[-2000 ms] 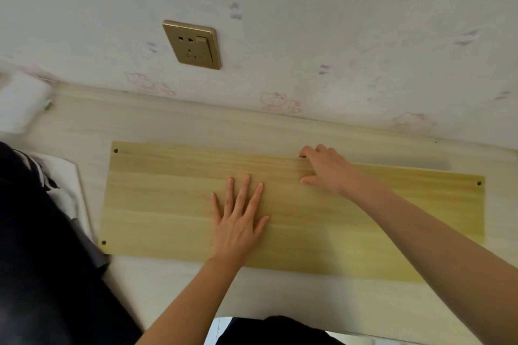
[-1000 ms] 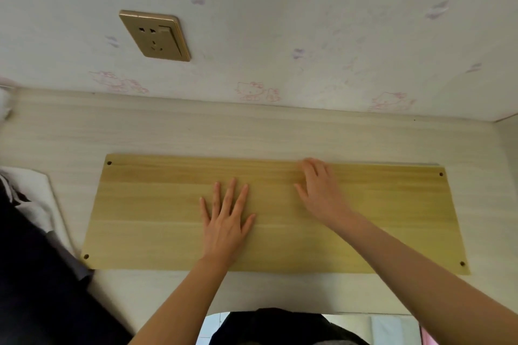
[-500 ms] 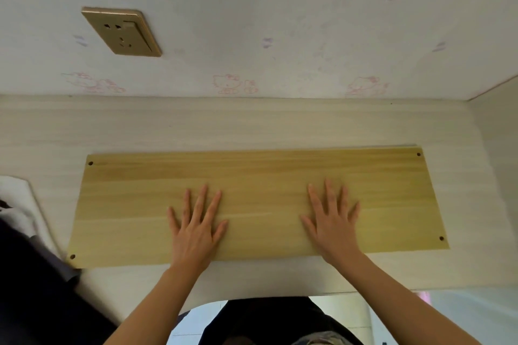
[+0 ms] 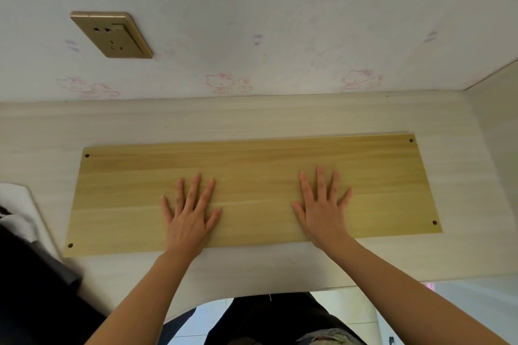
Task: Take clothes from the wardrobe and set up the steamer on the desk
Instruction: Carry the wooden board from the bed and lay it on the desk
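Both hands (image 4: 190,216) now press flat on board (image 4: 252,165).

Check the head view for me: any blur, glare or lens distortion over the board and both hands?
Head view: board, left hand and right hand are sharp and evenly lit, with no glare; wide-angle distortion bows the desk edges and tilts the socket; the dark clothes at the left look soft.

No legible text; no labels, brands, numbers, signs anywhere
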Motion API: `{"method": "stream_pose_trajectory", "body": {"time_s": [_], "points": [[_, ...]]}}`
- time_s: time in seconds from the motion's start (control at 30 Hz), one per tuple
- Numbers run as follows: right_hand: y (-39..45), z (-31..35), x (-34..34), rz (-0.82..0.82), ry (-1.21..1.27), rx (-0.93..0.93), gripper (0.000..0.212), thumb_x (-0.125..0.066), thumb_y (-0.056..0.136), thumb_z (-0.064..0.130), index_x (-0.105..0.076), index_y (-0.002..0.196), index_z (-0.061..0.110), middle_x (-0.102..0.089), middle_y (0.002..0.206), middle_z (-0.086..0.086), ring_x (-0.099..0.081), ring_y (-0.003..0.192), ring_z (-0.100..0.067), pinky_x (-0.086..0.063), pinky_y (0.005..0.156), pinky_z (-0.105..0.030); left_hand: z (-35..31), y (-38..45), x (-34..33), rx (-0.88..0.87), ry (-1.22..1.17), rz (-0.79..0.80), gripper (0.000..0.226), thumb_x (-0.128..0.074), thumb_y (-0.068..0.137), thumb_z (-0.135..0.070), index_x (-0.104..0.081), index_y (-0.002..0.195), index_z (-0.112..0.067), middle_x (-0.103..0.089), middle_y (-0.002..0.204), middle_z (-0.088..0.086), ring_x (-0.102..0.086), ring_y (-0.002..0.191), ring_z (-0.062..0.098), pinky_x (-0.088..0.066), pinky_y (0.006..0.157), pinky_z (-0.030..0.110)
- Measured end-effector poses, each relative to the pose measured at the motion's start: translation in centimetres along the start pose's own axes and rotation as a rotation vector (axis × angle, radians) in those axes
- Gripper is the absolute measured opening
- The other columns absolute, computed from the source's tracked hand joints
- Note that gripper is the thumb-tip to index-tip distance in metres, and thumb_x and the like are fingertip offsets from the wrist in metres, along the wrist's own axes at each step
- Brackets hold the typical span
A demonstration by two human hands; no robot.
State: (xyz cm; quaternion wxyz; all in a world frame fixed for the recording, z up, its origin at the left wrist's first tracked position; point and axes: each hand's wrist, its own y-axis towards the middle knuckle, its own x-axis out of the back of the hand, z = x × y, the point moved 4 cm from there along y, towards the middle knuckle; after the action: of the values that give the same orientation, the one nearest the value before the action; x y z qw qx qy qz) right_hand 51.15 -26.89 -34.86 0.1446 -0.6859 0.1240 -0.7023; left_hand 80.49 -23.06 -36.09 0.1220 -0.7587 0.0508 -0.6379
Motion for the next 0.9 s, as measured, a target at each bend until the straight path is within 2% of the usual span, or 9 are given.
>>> {"method": "stream_pose_trajectory", "body": {"time_s": [0.2, 0.4, 0.57, 0.63, 0.73, 0.9], "points": [[0.0, -0.2, -0.1, -0.009, -0.017, 0.011, 0.071, -0.024, 0.089, 0.062, -0.026, 0.150, 0.025, -0.018, 0.158, -0.017, -0.015, 0.140, -0.052, -0.020, 0.098, -0.078, -0.1, 0.0, 0.1, 0.003, -0.014, 0.012, 0.068, -0.008, 0.089, -0.070, -0.011, 0.151, -0.042, -0.008, 0.161, -0.012, -0.003, 0.149, 0.023, -0.012, 0.113, 0.062], [0.3, 0.0, 0.0, 0.017, -0.013, 0.013, 0.072, -0.009, 0.090, 0.067, -0.015, 0.152, 0.030, -0.010, 0.160, -0.014, -0.009, 0.142, -0.050, -0.016, 0.101, -0.077, 0.0, 0.2, 0.4, 0.011, -0.006, 0.027, 0.068, -0.009, 0.088, -0.070, -0.007, 0.151, -0.044, -0.003, 0.161, -0.014, 0.001, 0.149, 0.022, -0.009, 0.114, 0.061], [0.1, -0.5, 0.5, 0.025, -0.022, 0.032, 0.069, -0.020, 0.094, 0.061, 0.002, 0.152, 0.030, 0.008, 0.161, -0.008, 0.006, 0.144, -0.044, -0.010, 0.107, -0.070, -0.4, 0.2, 0.8, 0.027, -0.023, 0.051, 0.070, -0.014, 0.086, -0.068, -0.007, 0.151, -0.043, 0.002, 0.160, -0.015, 0.006, 0.149, 0.021, -0.003, 0.116, 0.057], [-0.2, -0.9, 1.0, 0.039, -0.018, 0.052, 0.070, -0.025, 0.097, 0.056, 0.006, 0.152, 0.027, 0.012, 0.160, -0.007, 0.008, 0.145, -0.040, -0.010, 0.112, -0.065, -1.1, 0.1, 1.1, 0.075, -0.052, 0.065, 0.068, -0.023, 0.090, -0.064, -0.010, 0.152, -0.039, 0.000, 0.161, -0.013, 0.006, 0.149, 0.022, -0.004, 0.117, 0.053], [-1.0, -1.2, 2.1, 0.064, 0.000, 0.090, 0.068, -0.029, 0.099, 0.048, 0.002, 0.153, 0.021, 0.006, 0.161, -0.006, 0.007, 0.146, -0.038, -0.007, 0.115, -0.058, -3.1, -1.1, 1.4, 0.129, -0.109, 0.053, 0.062, -0.037, 0.097, -0.049, -0.017, 0.152, -0.030, -0.008, 0.162, -0.007, -0.001, 0.149, 0.024, -0.011, 0.118, 0.049], [-4.0, -0.6, 2.9, 0.041, 0.046, 0.213, 0.061, -0.034, 0.101, 0.029, -0.007, 0.152, 0.008, -0.012, 0.159, -0.012, 0.001, 0.147, -0.036, -0.008, 0.119, -0.049, -8.2, -4.9, 1.7, 0.064, -0.177, 0.002, 0.058, -0.042, 0.099, -0.034, -0.022, 0.152, -0.019, -0.020, 0.159, 0.000, -0.010, 0.148, 0.024, -0.015, 0.117, 0.043]]}}
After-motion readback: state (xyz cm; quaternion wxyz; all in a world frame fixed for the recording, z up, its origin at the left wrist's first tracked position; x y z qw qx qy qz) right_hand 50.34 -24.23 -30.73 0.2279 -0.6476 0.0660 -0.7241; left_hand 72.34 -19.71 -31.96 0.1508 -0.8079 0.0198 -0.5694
